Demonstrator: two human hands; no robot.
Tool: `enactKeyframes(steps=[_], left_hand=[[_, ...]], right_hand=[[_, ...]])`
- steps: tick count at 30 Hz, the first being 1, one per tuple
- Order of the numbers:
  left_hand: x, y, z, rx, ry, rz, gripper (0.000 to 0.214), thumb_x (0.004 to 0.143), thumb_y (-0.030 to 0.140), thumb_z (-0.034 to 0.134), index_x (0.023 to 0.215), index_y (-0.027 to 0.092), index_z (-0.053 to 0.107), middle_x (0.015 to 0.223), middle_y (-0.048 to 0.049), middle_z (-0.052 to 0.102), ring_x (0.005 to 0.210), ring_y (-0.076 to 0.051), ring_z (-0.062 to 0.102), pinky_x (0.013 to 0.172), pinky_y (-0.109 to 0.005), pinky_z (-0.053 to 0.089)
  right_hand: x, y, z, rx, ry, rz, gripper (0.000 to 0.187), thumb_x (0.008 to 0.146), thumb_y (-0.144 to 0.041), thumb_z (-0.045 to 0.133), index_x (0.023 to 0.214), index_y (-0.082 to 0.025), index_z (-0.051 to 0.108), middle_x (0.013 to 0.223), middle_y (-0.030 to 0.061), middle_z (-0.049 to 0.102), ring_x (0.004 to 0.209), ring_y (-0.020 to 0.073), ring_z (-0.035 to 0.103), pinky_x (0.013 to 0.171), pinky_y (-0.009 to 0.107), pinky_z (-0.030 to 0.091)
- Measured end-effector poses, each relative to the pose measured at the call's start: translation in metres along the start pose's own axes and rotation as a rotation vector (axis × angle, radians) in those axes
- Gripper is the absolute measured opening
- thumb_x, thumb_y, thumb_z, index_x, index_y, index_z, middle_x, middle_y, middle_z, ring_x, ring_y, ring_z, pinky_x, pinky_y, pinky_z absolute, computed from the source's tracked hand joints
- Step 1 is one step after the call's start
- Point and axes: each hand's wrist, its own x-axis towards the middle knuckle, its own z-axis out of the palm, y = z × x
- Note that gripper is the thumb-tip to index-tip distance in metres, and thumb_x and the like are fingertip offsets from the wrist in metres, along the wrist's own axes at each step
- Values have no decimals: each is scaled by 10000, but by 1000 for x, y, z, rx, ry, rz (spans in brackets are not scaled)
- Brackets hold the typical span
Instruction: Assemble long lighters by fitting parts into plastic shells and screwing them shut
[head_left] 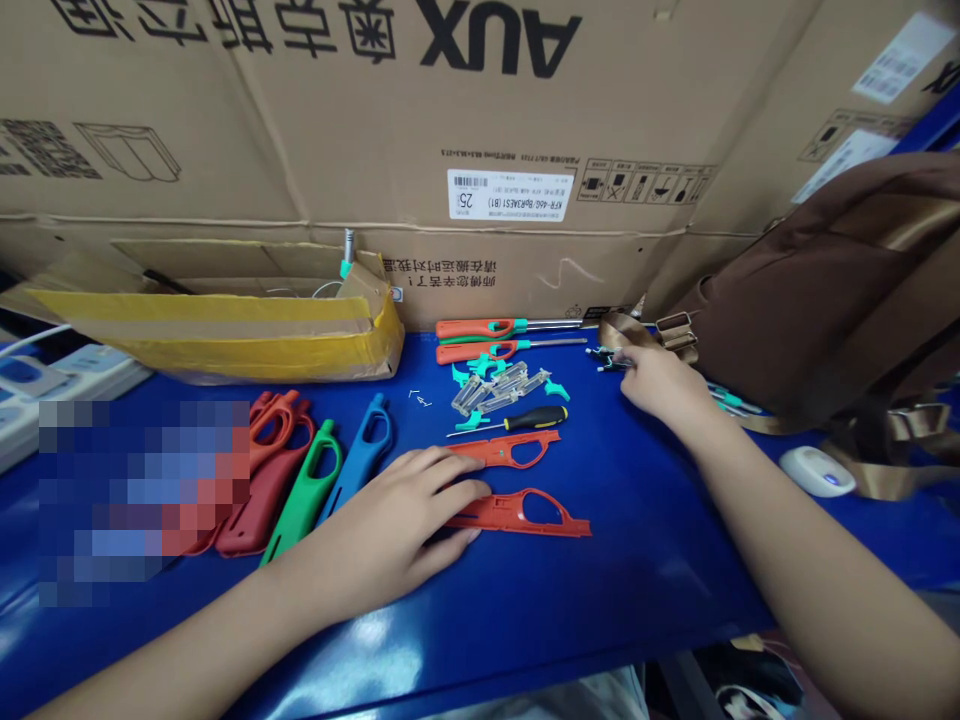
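My left hand (424,505) lies over two orange-red lighter casing halves on the blue table. Its thumb and a finger close about the lower casing half (517,513); another finger touches the upper casing half (510,450). My right hand (664,385) reaches to the back right, fingers closed beside small dark parts with pale tips (604,358). Whatever is between those fingertips is hidden. A black-and-yellow screwdriver (536,418) lies above the casing halves. Behind it are clear plastic tubes (499,390) and teal triggers (556,388). Assembled orange lighters (480,350) with metal stems lie farther back.
Red, green (304,490) and blue (364,455) casings lie left of my left arm. A yellow-taped carton (300,340) stands back left, beside a power strip (97,385). Large cardboard (315,150) walls the rear. A brown bag (840,290) and white mouse (817,471) are at right.
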Motion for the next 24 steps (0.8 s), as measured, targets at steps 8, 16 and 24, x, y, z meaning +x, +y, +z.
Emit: enactKeyframes(steps=[8, 16, 24], left_hand=[[2, -1, 0, 9, 10, 10, 303, 1026, 332, 515, 1318, 271, 567, 1346, -58, 609, 1232, -265, 535, 1034, -465, 465], [1, 0, -1, -1, 19, 9, 300, 1014, 324, 540, 1306, 270, 581, 1320, -60, 622, 1215, -269, 544, 1022, -465, 472], [1, 0, -1, -10, 17, 11, 305, 1012, 317, 540, 1311, 267, 583, 1332, -74, 617, 1221, -277, 545, 1025, -470, 471]], right_hand=[[1, 0, 6, 20, 18, -59, 317, 926, -270, 544, 1198, -194, 689, 1173, 169, 709, 1095, 313, 669, 931, 401, 523], [-4, -4, -8, 27, 19, -1, 364, 917, -240, 514, 1225, -247, 706, 1192, 129, 733, 1065, 317, 696, 868, 399, 539], [1, 1, -4, 18, 13, 10, 254, 833, -202, 607, 1051, -227, 736, 1137, 140, 726, 1044, 311, 688, 837, 377, 533]])
